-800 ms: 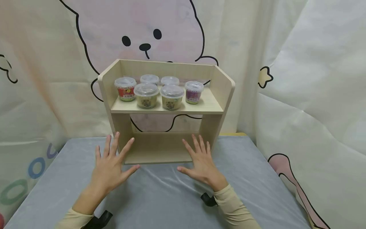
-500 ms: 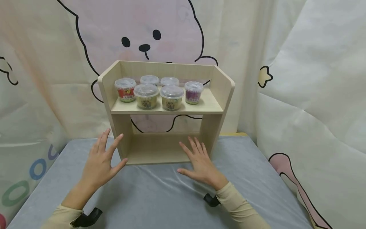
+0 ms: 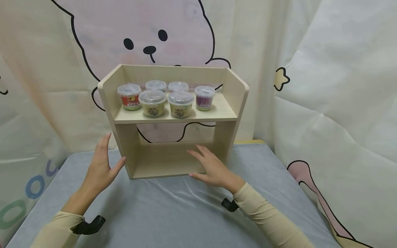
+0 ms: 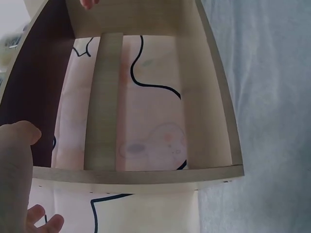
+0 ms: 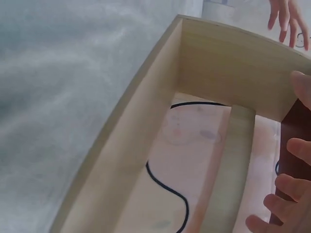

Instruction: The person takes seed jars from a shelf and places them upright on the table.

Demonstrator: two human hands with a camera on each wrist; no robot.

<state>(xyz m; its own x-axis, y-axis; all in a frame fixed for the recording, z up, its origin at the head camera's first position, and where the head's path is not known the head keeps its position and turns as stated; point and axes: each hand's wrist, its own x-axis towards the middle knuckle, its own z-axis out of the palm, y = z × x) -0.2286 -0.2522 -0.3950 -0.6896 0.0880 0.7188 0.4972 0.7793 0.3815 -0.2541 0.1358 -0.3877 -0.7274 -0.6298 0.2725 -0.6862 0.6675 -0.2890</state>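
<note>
A pale wooden two-tier shelf (image 3: 175,121) stands on the table. Several lidded clear plastic cups sit on its upper board, among them a red-labelled cup (image 3: 130,100), a purple-labelled cup (image 3: 204,101) and two front cups with yellowish contents, left (image 3: 153,109) and right (image 3: 181,111). Just outside the shelf's left side is my left hand (image 3: 98,170), fingers straight and thumb spread toward the side panel's front edge. My right hand (image 3: 214,170) reaches before the lower compartment, fingers spread and slightly bent around nothing. Both wrist views show the lower compartment with its back crossbar (image 4: 103,104).
A blue-grey cloth (image 3: 167,213) covers the table. Behind it hangs a curtain (image 3: 260,41) printed with a bear face, and more printed curtain (image 3: 341,103) runs along the right. Black wrist mounts (image 3: 90,225) stick out from the sleeves.
My left hand has moved left, from before the shelf's left front to outside its side panel, fingers drawn together. The right hand has turned, its fingers now pointing more to the left.
</note>
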